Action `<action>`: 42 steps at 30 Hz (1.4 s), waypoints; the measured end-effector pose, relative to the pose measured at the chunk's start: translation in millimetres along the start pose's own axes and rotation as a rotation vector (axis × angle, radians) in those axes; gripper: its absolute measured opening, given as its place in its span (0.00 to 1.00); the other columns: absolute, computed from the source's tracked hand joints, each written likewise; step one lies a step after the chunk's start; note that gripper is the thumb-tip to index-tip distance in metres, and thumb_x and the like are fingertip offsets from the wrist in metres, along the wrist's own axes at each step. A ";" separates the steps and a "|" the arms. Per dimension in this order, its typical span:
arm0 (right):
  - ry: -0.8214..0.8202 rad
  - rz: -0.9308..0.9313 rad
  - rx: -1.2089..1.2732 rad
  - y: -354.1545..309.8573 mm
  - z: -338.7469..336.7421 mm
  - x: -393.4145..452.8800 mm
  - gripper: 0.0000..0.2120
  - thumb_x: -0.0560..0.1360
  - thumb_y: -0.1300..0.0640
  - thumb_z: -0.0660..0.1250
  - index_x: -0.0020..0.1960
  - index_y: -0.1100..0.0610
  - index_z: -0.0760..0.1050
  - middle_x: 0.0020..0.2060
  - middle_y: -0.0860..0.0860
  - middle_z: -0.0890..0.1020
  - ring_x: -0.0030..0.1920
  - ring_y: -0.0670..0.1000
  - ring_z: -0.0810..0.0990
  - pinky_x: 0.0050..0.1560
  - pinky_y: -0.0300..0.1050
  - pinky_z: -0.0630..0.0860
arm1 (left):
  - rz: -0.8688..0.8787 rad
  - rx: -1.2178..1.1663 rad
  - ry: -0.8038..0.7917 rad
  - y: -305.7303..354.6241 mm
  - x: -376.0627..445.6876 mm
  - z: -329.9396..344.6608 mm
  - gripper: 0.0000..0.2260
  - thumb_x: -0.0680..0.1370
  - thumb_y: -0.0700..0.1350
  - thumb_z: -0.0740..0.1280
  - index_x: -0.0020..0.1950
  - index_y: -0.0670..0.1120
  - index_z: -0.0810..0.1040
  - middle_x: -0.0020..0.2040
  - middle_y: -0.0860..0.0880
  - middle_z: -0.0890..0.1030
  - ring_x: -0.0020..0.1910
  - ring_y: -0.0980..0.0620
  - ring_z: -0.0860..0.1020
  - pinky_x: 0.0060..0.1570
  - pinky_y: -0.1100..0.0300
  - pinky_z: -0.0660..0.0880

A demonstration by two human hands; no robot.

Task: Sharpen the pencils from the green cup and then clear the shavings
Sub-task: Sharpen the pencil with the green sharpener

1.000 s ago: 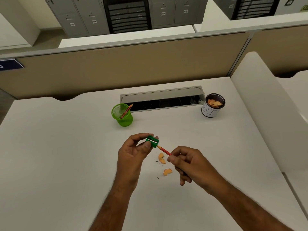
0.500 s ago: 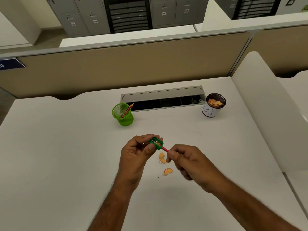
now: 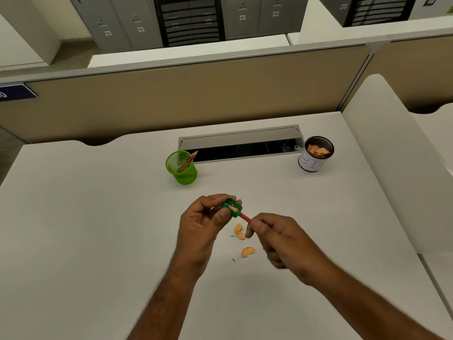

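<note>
Head camera, centre of the frame: the left hand (image 3: 203,224) pinches a green sharpener (image 3: 232,207) between thumb and fingers, while the right hand (image 3: 282,239) grips a red pencil (image 3: 245,217) whose tip sits inside the sharpener. Orange shavings (image 3: 241,235) lie on the white desk (image 3: 98,229) just below. Above and left stands the green cup (image 3: 182,168) holding more pencils; at right a black cup (image 3: 316,153) contains shavings.
</note>
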State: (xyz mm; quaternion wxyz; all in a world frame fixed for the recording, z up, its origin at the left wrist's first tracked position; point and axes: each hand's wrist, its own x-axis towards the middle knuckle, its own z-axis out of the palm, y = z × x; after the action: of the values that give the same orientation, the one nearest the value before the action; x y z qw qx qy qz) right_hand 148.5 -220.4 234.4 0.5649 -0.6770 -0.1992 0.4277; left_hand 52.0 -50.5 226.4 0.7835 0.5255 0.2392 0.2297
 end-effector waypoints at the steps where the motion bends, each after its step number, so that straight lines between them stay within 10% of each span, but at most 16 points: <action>1: -0.078 0.177 0.247 -4.9 -1.9 -0.4 0.15 0.86 0.52 0.60 0.47 0.57 0.80 0.30 0.48 0.60 0.26 0.47 0.53 0.26 0.40 0.54 | -0.004 0.003 -0.008 -0.3 -0.4 -0.6 0.11 0.73 0.39 0.71 0.54 0.43 0.82 0.55 0.44 0.87 0.58 0.40 0.85 0.59 0.50 0.82; 5: -0.077 0.178 0.188 -9.2 -1.0 -0.3 0.14 0.85 0.51 0.62 0.51 0.56 0.84 0.32 0.52 0.60 0.28 0.49 0.54 0.27 0.42 0.55 | 0.000 -0.027 0.000 -2.8 -2.0 -0.3 0.10 0.73 0.39 0.72 0.53 0.45 0.84 0.56 0.43 0.87 0.58 0.39 0.85 0.60 0.49 0.81; 10: 0.222 -0.437 -0.733 -0.9 0.7 -3.0 0.04 0.84 0.52 0.65 0.55 0.48 0.79 0.38 0.39 0.78 0.36 0.44 0.76 0.36 0.31 0.69 | -0.009 -0.034 0.041 -5.0 -2.2 2.1 0.11 0.72 0.39 0.71 0.54 0.44 0.82 0.55 0.45 0.87 0.58 0.41 0.86 0.58 0.52 0.82; 18: -0.124 0.218 0.377 -10.6 7.2 -0.2 0.19 0.84 0.48 0.61 0.45 0.59 0.82 0.30 0.51 0.59 0.25 0.47 0.55 0.23 0.38 0.61 | -0.018 -0.091 -0.002 -0.8 2.9 -7.0 0.10 0.74 0.36 0.68 0.55 0.41 0.81 0.55 0.45 0.87 0.57 0.42 0.86 0.54 0.56 0.82; 28: -0.143 0.208 0.399 3.5 -4.5 -7.5 0.17 0.83 0.48 0.62 0.50 0.60 0.82 0.31 0.53 0.61 0.27 0.50 0.54 0.24 0.40 0.62 | -0.025 -0.101 0.069 1.1 13.8 -20.5 0.11 0.75 0.39 0.69 0.56 0.45 0.82 0.58 0.45 0.87 0.59 0.43 0.85 0.57 0.56 0.82; 37: -0.092 0.138 0.277 12.8 -10.4 -3.7 0.14 0.82 0.51 0.64 0.49 0.59 0.83 0.32 0.53 0.63 0.28 0.50 0.59 0.28 0.42 0.67 | 0.510 1.274 -0.472 -30.9 16.2 -44.2 0.11 0.79 0.40 0.72 0.61 0.51 0.84 0.60 0.54 0.82 0.60 0.57 0.79 0.59 0.61 0.78; 42: -0.009 0.062 0.172 22.6 -15.5 4.7 0.11 0.85 0.58 0.61 0.55 0.58 0.82 0.34 0.56 0.76 0.33 0.54 0.74 0.39 0.53 0.81 | 0.514 1.267 -0.415 -41.3 8.3 -42.7 0.11 0.79 0.41 0.73 0.60 0.51 0.84 0.59 0.55 0.83 0.59 0.58 0.79 0.59 0.67 0.76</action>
State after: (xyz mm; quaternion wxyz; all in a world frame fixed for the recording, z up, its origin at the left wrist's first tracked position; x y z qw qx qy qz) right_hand 158.8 -232.4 211.6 0.6065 -0.6299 -0.1435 0.4636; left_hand 36.6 -29.1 172.5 0.2782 0.9522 0.0413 0.1193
